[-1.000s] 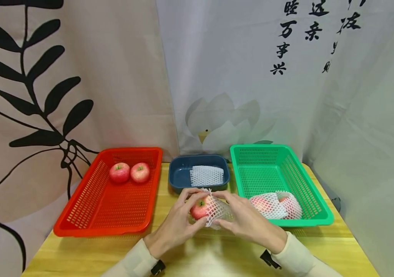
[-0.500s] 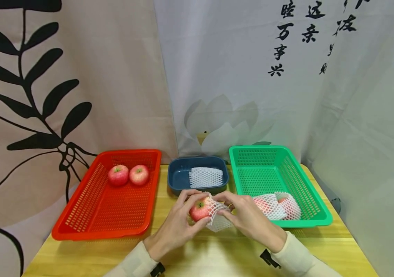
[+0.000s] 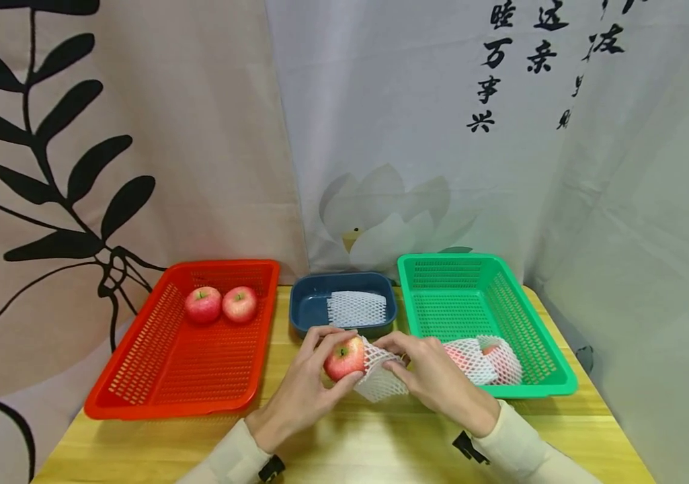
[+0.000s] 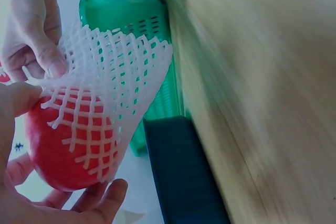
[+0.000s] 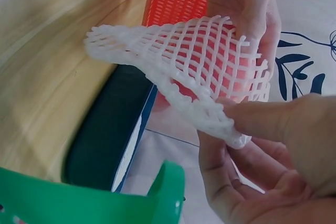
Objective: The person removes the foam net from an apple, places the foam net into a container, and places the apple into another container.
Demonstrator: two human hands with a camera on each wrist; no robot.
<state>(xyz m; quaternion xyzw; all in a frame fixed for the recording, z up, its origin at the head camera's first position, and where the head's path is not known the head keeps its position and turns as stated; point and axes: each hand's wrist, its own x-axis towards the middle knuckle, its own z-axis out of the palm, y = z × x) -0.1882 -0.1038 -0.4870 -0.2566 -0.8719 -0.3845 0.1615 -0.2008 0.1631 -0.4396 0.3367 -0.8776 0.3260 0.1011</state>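
My left hand (image 3: pixel 302 388) grips a red apple (image 3: pixel 344 359), its thumb and fingers curled round the fruit above the table. A white foam net sleeve (image 3: pixel 380 380) covers the apple's right side, and its loose end hangs past the fruit. With thumb and fingers my right hand (image 3: pixel 439 378) pinches the edge of that sleeve. In the left wrist view the mesh (image 4: pixel 123 72) flares out beyond the apple (image 4: pixel 63 145). In the right wrist view the pinched edge of the sleeve (image 5: pixel 210 116) lies between thumb and fingers.
On the left, a red basket (image 3: pixel 199 390) holds two bare apples (image 3: pixel 221 304). Behind the hands, a dark blue tub (image 3: pixel 308 306) contains flat white foam nets (image 3: pixel 357 309). At right stands a green basket (image 3: pixel 441 296) with netted apples (image 3: pixel 483 360). Beneath is a wooden table (image 3: pixel 374 444).
My right hand's fingers have shifted their hold to the sleeve's edge, and the sleeve's end now hangs lower. More of the apple shows bare. My left hand keeps its grip.
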